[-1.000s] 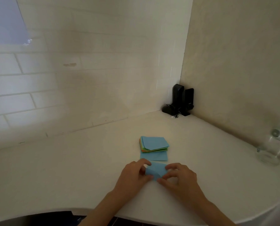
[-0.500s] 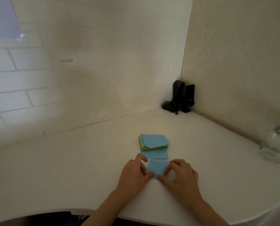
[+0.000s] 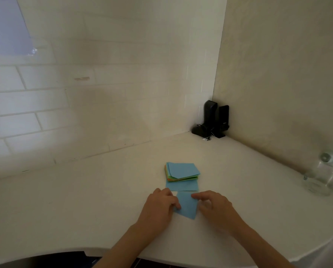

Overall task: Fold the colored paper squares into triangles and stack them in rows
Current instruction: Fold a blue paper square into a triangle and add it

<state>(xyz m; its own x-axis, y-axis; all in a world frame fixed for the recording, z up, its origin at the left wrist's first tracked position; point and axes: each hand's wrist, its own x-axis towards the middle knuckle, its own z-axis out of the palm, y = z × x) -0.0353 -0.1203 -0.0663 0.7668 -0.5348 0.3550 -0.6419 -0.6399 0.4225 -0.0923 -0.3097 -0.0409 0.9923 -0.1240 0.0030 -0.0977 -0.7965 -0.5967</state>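
The white countertop (image 3: 84,206) fills the lower part of the view, and its near edge curves out of frame at the bottom, where a dark area below it is too dim to make out. Behind it stands a tiled wall (image 3: 103,84), meeting a plain beige wall (image 3: 278,74) at the corner. At the right edge a clear glass jar (image 3: 325,175) is partly cut off by the frame; whether anything is in it cannot be told, as the glass blurs into the wall. In the corner stand two upright black devices (image 3: 216,118) with a tangle of cord at their base; what they are is hard to tell.

Near the middle of the counter lies a stack of colored paper squares (image 3: 182,172), blue on top with green and orange edges showing beneath, resting on a single flat blue sheet (image 3: 183,187) that sticks out toward the person. Just nearer, apart from that sheet, lies a blue paper piece (image 3: 187,206), tilted with one corner pointing toward the person.

The left hand (image 3: 158,206) presses down on the left edge of this piece, fingers bent, covering its left corner. The right hand (image 3: 214,206) has curled fingertips resting on the upper right corner, hiding that edge. Whether the piece is already folded double cannot be told.
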